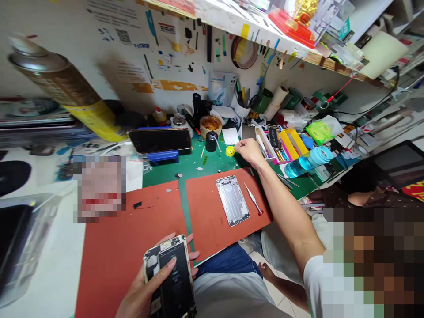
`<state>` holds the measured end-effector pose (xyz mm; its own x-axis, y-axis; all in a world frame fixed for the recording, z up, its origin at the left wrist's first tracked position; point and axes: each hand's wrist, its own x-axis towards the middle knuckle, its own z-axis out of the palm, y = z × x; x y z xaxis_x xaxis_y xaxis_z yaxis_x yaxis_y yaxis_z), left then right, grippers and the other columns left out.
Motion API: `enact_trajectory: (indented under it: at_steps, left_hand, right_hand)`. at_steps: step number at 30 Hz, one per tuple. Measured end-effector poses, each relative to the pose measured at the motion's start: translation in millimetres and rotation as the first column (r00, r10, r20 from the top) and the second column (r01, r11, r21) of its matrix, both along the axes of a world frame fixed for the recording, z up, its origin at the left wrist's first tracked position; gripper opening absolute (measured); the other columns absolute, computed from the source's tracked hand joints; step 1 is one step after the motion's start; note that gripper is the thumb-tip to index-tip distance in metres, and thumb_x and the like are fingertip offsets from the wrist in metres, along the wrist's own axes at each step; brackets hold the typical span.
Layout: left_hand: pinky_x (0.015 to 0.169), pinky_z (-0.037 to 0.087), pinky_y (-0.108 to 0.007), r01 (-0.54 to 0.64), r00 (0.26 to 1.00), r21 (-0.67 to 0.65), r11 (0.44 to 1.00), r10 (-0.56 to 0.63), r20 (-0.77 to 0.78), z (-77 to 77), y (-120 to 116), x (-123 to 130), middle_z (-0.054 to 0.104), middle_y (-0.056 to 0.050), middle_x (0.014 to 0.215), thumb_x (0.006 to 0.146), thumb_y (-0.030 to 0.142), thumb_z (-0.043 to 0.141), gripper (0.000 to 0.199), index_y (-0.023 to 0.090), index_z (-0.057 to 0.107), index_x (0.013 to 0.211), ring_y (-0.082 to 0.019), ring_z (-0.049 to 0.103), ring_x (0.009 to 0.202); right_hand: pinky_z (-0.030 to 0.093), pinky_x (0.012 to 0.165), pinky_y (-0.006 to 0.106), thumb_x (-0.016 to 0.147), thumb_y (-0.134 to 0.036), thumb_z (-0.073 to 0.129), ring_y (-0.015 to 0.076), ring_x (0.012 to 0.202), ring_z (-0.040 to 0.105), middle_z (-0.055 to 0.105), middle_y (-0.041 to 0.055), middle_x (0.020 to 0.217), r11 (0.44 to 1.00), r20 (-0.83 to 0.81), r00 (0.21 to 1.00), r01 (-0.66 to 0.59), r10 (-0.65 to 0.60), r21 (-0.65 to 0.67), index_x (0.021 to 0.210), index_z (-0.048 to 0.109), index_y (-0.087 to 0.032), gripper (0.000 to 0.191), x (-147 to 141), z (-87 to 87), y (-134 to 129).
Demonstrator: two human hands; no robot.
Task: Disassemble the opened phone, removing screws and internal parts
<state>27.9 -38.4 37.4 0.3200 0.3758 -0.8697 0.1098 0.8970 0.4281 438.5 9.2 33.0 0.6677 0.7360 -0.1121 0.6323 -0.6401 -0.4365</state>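
In my left hand (pixel 150 282) lies an opened smartphone (pixel 177 276), its black battery and inner parts showing, with my thumb across the battery. My right hand (pixel 248 151) reaches out to the far side of the green mat, fingers curled together beside a small round yellow container (pixel 230 151). Whether the fingertips hold anything is too small to tell. A silver phone housing (pixel 232 201) rests on the right red mat (pixel 205 221), and a small screwdriver (pixel 253 199) with a red end lies alongside it.
Behind the mats stand a propped phone (pixel 160 140), a black bottle (pixel 212 142), a tape roll (pixel 211 125) and a blue water bottle (pixel 308 162). A large spray can (pixel 69 88) leans at left. Another person (pixel 371 265), partly blurred, is at my right.
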Motion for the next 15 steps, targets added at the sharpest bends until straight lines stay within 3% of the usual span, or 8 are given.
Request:
enact_trajectory:
  at_steps: [5, 8, 12, 15]
  left_hand:
    - [0.071, 0.067, -0.040, -0.001, 0.999, -0.010, 1.000, 0.001, 0.051, -1.3, -0.9, -0.5, 0.079, -0.018, 0.120, 0.067, 0.035, 0.096, 0.104, 0.028, 0.044, 0.157, -0.035, 0.080, 0.090]
    - [0.073, 0.066, -0.040, -0.013, 0.995, 0.001, 1.000, 0.013, 0.102, -6.8, -1.6, -2.6, 0.078, -0.018, 0.123, 0.070, 0.037, 0.094, 0.105, 0.031, 0.039, 0.159, -0.033, 0.080, 0.086]
    - [0.074, 0.065, -0.040, -0.015, 0.985, 0.024, 1.000, 0.011, 0.170, -7.3, -3.1, -3.2, 0.073, -0.018, 0.133, 0.077, 0.038, 0.090, 0.098, 0.032, 0.038, 0.159, -0.029, 0.079, 0.083]
    - [0.079, 0.064, -0.040, -0.034, 0.971, 0.037, 0.999, 0.025, 0.238, -3.0, -4.9, -1.7, 0.067, -0.018, 0.143, 0.081, 0.034, 0.087, 0.092, 0.032, 0.037, 0.159, -0.027, 0.079, 0.086]
  right_hand:
    - [0.059, 0.090, 0.041, 0.102, -0.045, 0.066, 0.0200, 0.097, 0.071, 0.073, 0.0057, 0.107, 0.999, 0.045, 0.999, -0.010, 0.012, -0.042, 0.107, 0.071, -0.016, 0.030, -1.1, 3.5, 2.8]
    - [0.057, 0.094, 0.042, 0.101, -0.045, 0.067, 0.0204, 0.099, 0.071, 0.075, 0.0062, 0.106, 0.998, 0.085, 0.996, -0.012, 0.017, -0.067, 0.102, 0.072, -0.016, 0.029, -3.3, 5.7, 6.2]
    - [0.051, 0.088, 0.037, 0.093, -0.033, 0.073, 0.0276, 0.097, 0.073, 0.078, 0.0149, 0.094, 0.998, 0.123, 0.992, -0.008, 0.016, -0.070, 0.085, 0.075, -0.016, 0.018, -6.2, 6.0, 9.0]
    - [0.047, 0.083, 0.039, 0.089, -0.027, 0.072, 0.0317, 0.095, 0.072, 0.077, 0.0214, 0.091, 1.000, 0.142, 0.990, 0.000, 0.004, -0.026, 0.083, 0.077, -0.013, 0.016, -8.2, 7.2, 7.9]
